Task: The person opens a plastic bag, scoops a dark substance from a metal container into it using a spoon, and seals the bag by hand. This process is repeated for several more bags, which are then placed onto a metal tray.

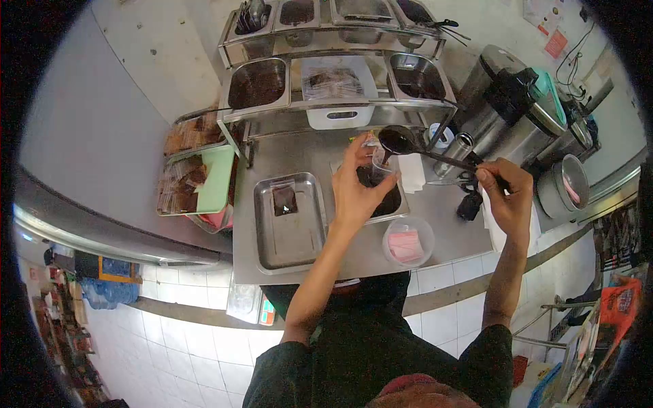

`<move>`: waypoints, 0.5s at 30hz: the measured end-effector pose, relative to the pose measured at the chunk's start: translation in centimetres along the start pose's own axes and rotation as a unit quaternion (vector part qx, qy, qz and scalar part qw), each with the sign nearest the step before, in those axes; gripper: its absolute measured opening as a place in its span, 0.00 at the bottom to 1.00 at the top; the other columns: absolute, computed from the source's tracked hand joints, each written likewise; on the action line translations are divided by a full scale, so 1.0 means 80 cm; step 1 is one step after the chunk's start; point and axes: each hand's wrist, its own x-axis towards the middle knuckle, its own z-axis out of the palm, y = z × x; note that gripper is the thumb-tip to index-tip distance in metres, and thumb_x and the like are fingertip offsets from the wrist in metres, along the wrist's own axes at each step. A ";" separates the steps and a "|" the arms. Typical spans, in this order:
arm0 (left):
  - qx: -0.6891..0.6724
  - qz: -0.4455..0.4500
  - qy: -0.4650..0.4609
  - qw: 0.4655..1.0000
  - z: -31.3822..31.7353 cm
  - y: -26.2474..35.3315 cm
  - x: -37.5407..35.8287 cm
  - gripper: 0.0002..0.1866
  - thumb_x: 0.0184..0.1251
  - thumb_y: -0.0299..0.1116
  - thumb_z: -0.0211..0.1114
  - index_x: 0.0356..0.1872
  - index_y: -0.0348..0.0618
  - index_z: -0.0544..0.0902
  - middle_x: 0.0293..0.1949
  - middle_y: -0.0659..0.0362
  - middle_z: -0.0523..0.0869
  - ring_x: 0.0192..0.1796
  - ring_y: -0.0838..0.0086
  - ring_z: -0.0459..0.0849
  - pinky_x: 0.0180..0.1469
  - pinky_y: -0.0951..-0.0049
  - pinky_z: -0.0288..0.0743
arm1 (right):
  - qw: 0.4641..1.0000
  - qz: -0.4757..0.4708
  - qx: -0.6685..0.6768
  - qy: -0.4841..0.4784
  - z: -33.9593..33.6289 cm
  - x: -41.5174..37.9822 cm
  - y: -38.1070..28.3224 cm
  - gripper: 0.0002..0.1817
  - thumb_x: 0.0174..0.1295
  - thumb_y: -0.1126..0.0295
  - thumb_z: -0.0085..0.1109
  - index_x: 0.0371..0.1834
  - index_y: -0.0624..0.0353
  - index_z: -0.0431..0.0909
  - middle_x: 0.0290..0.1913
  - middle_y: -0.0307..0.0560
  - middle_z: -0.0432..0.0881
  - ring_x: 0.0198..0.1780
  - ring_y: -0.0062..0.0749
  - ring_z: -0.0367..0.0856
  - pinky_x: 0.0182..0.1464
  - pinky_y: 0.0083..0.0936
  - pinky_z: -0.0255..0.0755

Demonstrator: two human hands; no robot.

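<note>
My left hand (360, 183) is closed around a small clear plastic cup (385, 163), held over a metal pan of dark liquid (389, 205). My right hand (505, 190) grips the long handle of a dark ladle (397, 141). The ladle's bowl is tilted above the cup, and a dark stream runs from its lip toward the cup. To the left of my left arm, a metal tray (264, 238) bears one small clear packet with dark contents (285, 200). Nearer to me, a round clear tub (426, 253) contains pink pieces (405, 245).
Metal pans of dark food (258, 83) and a white bin of packets (340, 120) fill the rack behind. Tall steel urns (537, 129) stand at right, near scissors (466, 181) and a steel flask (454, 154). Packet stacks and a green tray (216, 178) sit left.
</note>
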 end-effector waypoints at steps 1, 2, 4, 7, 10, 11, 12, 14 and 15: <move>-0.005 -0.001 0.001 1.000 0.000 0.000 0.000 0.47 0.46 0.32 0.86 0.70 0.41 0.71 0.48 0.51 0.89 0.49 0.65 0.90 0.57 0.64 0.83 | 1.000 -0.002 -0.008 0.001 0.001 -0.001 -0.002 0.06 0.64 0.73 0.70 0.37 0.65 0.87 0.29 0.47 0.86 0.31 0.28 0.82 0.35 0.25 0.73; -0.011 -0.001 0.003 1.000 0.001 0.000 0.000 0.46 0.47 0.32 0.86 0.70 0.41 0.72 0.48 0.51 0.89 0.49 0.66 0.90 0.57 0.64 0.83 | 1.000 -0.004 -0.016 0.002 0.002 -0.003 -0.003 0.05 0.64 0.74 0.70 0.37 0.65 0.87 0.29 0.48 0.85 0.31 0.29 0.82 0.35 0.26 0.73; -0.014 0.001 0.005 1.000 0.001 0.000 -0.001 0.46 0.47 0.32 0.86 0.70 0.41 0.72 0.48 0.51 0.89 0.49 0.66 0.90 0.57 0.64 0.83 | 0.999 -0.021 -0.030 0.010 0.004 -0.005 -0.004 0.05 0.63 0.75 0.70 0.37 0.65 0.86 0.29 0.49 0.85 0.30 0.32 0.82 0.34 0.27 0.73; -0.012 0.004 0.006 1.000 0.001 -0.001 -0.001 0.46 0.47 0.32 0.86 0.70 0.41 0.72 0.49 0.51 0.89 0.49 0.66 0.90 0.57 0.64 0.83 | 0.997 -0.056 -0.051 0.021 0.008 -0.009 -0.007 0.04 0.61 0.77 0.70 0.37 0.64 0.86 0.29 0.50 0.84 0.28 0.36 0.80 0.32 0.29 0.71; -0.008 0.002 0.005 1.000 0.002 -0.003 0.000 0.45 0.47 0.31 0.86 0.70 0.42 0.72 0.49 0.51 0.89 0.48 0.66 0.90 0.56 0.64 0.83 | 0.994 -0.080 -0.071 0.021 0.010 -0.014 -0.009 0.04 0.60 0.78 0.69 0.37 0.63 0.86 0.28 0.50 0.83 0.26 0.39 0.78 0.30 0.31 0.70; -0.002 0.004 0.007 1.000 0.002 -0.004 0.000 0.45 0.47 0.31 0.86 0.70 0.42 0.72 0.49 0.51 0.89 0.48 0.66 0.90 0.56 0.64 0.83 | 0.992 -0.096 -0.077 0.026 0.013 -0.017 -0.004 0.05 0.59 0.79 0.69 0.38 0.63 0.86 0.28 0.50 0.83 0.26 0.39 0.78 0.29 0.31 0.69; 0.004 0.006 0.009 1.000 0.002 -0.005 0.001 0.45 0.47 0.31 0.86 0.70 0.42 0.72 0.49 0.51 0.89 0.48 0.66 0.90 0.56 0.64 0.83 | 0.990 -0.111 -0.082 0.031 0.015 -0.019 0.000 0.05 0.59 0.79 0.69 0.38 0.63 0.86 0.28 0.49 0.83 0.26 0.39 0.78 0.29 0.31 0.69; 0.004 0.005 0.011 1.000 0.002 -0.004 0.001 0.45 0.47 0.32 0.86 0.69 0.42 0.73 0.49 0.50 0.89 0.48 0.65 0.90 0.55 0.64 0.83 | 0.989 -0.115 -0.077 0.045 0.021 -0.023 0.000 0.05 0.62 0.76 0.71 0.39 0.63 0.87 0.26 0.44 0.79 0.22 0.27 0.72 0.24 0.25 0.62; 0.005 0.004 0.011 1.000 0.002 -0.004 0.001 0.45 0.47 0.32 0.86 0.69 0.42 0.73 0.49 0.50 0.89 0.48 0.65 0.90 0.55 0.63 0.83 | 0.989 -0.118 -0.075 0.052 0.024 -0.025 0.001 0.05 0.63 0.75 0.71 0.40 0.63 0.88 0.25 0.42 0.77 0.21 0.21 0.69 0.22 0.22 0.59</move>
